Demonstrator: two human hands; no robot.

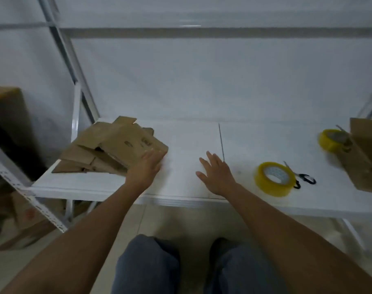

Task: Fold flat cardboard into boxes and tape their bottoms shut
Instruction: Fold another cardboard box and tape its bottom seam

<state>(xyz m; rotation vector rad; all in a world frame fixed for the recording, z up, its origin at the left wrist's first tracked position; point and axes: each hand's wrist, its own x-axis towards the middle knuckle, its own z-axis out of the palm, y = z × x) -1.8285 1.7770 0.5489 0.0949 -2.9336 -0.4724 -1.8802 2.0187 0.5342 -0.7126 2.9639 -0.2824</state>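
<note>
The stack of flat cardboard (115, 149) lies on the white table (191, 136) at about ten o'clock from the person's seat, its long axis running from the near-left corner of the table toward the far right, so its right-hand corner points in toward the middle. The left hand (145, 168) is the nearer one by far: its fingers (154, 154) reach forward, fairly straight, and lie on or against that near-right corner of the top sheet. Whether the thumb has hooked under the edge cannot be told; blur hides it. The right hand (215, 171) hovers over or rests on bare table at about one o'clock, fingers spread wide and holding nothing, well apart from the cardboard, which lies at nine o'clock from it.

My judgement is that the step in hand is taking one sheet off the stack; no box is started on the working space in front. The coming move seems to call for the left hand to draw the top sheet rightward, toward three o'clock, into the gap between the hands, where the right can meet it.

A roll of yellow tape (274, 179) sits at two o'clock with scissors (301, 177) just behind it, and a second tape roll (333, 139) farther right beside a cardboard box (365, 158).
</note>
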